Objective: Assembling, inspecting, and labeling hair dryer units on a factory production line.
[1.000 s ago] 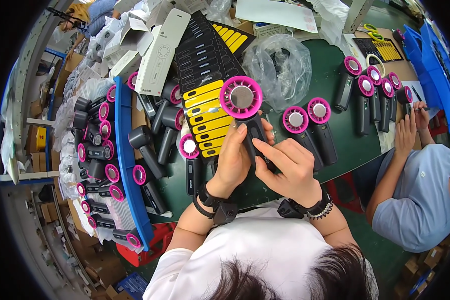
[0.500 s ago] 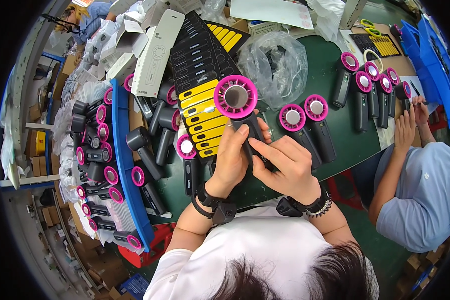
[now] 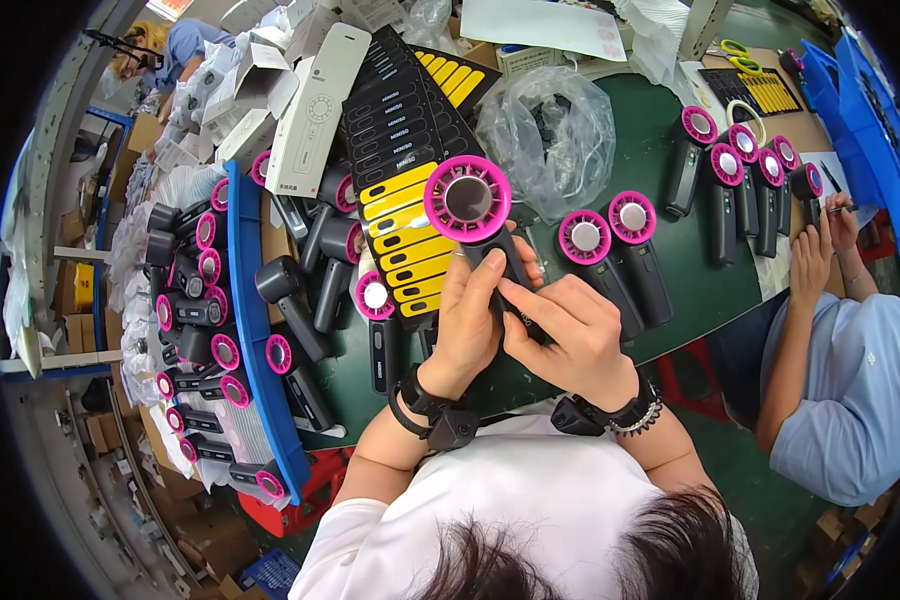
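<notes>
A black handheld fan (image 3: 467,199) with a pink ring round its head is raised in front of me, over the table. Its handle lies in my left hand (image 3: 467,318), whose fingers are wrapped round it with the thumb along the front. My right hand (image 3: 572,322) is curled against the same handle, index fingertip pressed on its front lower part and thumb close below. The handle's lower end is partly hidden by my fingers. Beneath the fan lie black sheets with yellow strips (image 3: 406,243). Two more pink-ringed fans, one of them the nearer fan (image 3: 585,236), lie right of my hands.
A blue tray (image 3: 252,320) on the left holds many fans, with others lying beside it. Behind are a white box (image 3: 317,110) and a clear plastic bag (image 3: 550,140). At right, a co-worker's hands (image 3: 815,250) are near more fans and a blue bin (image 3: 865,150).
The fan in my hands has shifted very slightly left and down. My right fingertip stays on its handle. The co-worker at right has moved a little.
</notes>
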Demonstrator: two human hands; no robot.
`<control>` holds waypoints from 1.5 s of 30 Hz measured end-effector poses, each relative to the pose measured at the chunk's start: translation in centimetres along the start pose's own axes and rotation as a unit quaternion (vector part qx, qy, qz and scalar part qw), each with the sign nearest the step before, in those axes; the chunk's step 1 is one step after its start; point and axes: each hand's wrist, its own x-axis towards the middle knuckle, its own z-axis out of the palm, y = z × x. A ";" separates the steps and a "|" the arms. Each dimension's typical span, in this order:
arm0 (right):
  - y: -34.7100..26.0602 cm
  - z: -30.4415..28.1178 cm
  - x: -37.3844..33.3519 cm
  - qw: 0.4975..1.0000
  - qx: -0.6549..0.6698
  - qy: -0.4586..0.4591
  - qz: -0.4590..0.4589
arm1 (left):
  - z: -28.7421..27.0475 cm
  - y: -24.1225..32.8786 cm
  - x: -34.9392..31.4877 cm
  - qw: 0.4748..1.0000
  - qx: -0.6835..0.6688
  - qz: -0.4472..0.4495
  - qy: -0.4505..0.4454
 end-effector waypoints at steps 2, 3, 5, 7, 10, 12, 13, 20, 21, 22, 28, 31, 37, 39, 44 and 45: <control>0.1 0.1 0.0 1.000 0.001 0.005 -0.003 | 0.0 0.0 0.2 1.000 -0.009 0.000 0.000; 0.1 0.1 0.0 1.000 0.002 0.005 -0.004 | 0.0 0.0 0.2 1.000 -0.014 0.000 0.000; 0.0 0.2 0.0 1.000 -0.001 0.000 0.000 | -0.3 -0.2 0.2 1.000 -0.026 -0.002 -0.001; 0.0 0.3 0.0 1.000 -0.002 -0.003 0.002 | -0.5 -0.3 0.2 0.999 -0.050 -0.008 -0.005; -0.1 0.3 -0.2 1.000 0.000 -0.005 0.007 | -0.2 -0.4 0.2 1.000 -0.021 -0.006 0.009; -0.1 0.4 -0.2 1.000 -0.001 -0.003 0.011 | 0.0 -0.4 0.2 1.000 -0.008 -0.007 0.016; -0.1 0.4 -0.2 1.000 0.000 -0.002 0.016 | 0.0 -0.4 0.2 1.000 -0.007 -0.008 0.019; -0.7 -0.6 0.0 0.992 0.035 -0.078 0.097 | -0.2 -0.3 0.6 0.999 -0.019 -0.017 0.030; -0.7 -0.9 0.1 0.988 0.047 -0.099 0.111 | -0.5 -0.3 0.7 0.999 -0.025 -0.015 0.033; -0.7 -1.0 0.0 0.983 0.059 -0.120 0.125 | -0.7 -0.2 0.8 0.999 -0.030 -0.013 0.036; -0.3 -1.2 -0.4 0.982 0.092 -0.126 0.105 | -1.0 0.1 1.1 0.999 -0.026 -0.012 0.047; -0.3 -1.3 -0.4 0.983 0.097 -0.126 0.091 | -1.6 0.0 1.1 0.998 -0.056 -0.006 0.020; -0.1 -1.3 -0.5 0.988 0.108 -0.104 0.033 | -1.7 0.3 1.1 0.998 -0.058 -0.008 -0.003; -0.1 -1.2 -0.6 0.988 0.110 -0.102 0.028 | -1.8 0.2 1.1 0.998 -0.060 -0.008 -0.013; -0.2 -0.8 -0.8 0.989 0.118 -0.083 0.020 | -1.8 0.1 1.2 0.999 -0.049 -0.015 -0.014; -0.1 -0.7 -0.9 0.990 0.118 -0.078 0.019 | -1.9 0.1 1.2 0.999 -0.050 -0.014 -0.016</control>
